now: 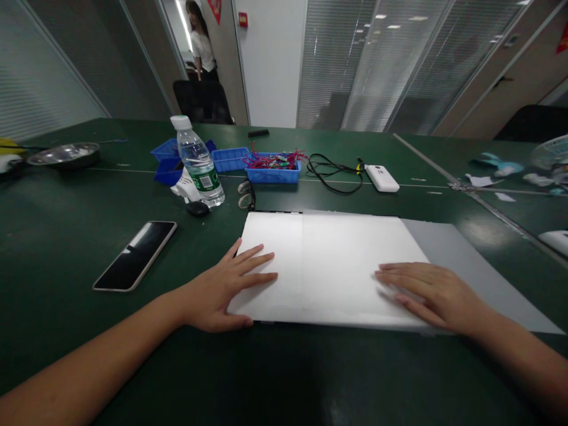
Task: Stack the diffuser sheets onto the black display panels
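1. White sheet (337,266) lies flat on the green table (53,248), at the near edge, with a crease left of its middle.
2. Left hand (222,290): palm down on the sheet's left edge, fingers spread, gripping nothing.
3. Right hand (432,293): flat on the sheet's right part, fingers together, gripping nothing. The hands are well apart.
4. Grey sheet (470,266) juts out to the right from under the white one.
5. Phone (135,255) lies face up, left of the left hand.
6. Farther: upright bottle (199,163), glasses (246,195) beside it, blue tray (273,174) of coloured wires, black cable (332,171).
7. Far left: steel bowl (64,155).
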Motion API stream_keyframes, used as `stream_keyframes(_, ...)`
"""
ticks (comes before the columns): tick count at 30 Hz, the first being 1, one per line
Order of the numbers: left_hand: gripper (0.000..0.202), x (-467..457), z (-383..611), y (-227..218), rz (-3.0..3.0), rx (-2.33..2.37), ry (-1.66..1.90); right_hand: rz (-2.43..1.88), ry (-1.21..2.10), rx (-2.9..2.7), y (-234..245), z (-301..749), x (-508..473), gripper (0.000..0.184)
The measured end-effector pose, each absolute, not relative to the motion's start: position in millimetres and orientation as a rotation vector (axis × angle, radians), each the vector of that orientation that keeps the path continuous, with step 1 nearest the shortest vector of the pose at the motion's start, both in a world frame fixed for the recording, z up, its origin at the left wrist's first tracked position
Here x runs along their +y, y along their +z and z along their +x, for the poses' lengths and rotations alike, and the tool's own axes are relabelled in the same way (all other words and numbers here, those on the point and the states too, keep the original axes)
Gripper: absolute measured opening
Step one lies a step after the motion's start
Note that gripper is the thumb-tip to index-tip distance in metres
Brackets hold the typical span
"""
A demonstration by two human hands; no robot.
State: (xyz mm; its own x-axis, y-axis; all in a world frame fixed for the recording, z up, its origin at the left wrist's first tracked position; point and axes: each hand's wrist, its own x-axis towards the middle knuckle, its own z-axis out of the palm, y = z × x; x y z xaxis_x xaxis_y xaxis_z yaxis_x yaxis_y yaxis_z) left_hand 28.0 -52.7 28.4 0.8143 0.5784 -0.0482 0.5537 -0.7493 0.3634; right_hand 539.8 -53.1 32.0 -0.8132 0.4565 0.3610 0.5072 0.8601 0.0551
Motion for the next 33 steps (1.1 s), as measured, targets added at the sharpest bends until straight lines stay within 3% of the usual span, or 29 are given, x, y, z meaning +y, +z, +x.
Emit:
stream_keyframes(4, 0.094, -52.5, 28.5, 27.6, 2.643, 0.852, 0.098, -0.993, -0.279, -2.585, 25.5, 569.4, -35.1, 0.031)
stream_keyframes(12, 0.094, -53.2, 27.8, 28.4, 2.637, 0.847, 0.122, -1.419, -0.24, -2.427, 17.6, 595.5, -21.2, 0.035)
stream_keyframes(33, 0.097, -53.1, 27.8, 28.2, 2.651, 0.851, 0.113, -1.108, -0.285, -2.609, 18.6, 549.8, -38.4, 0.028)
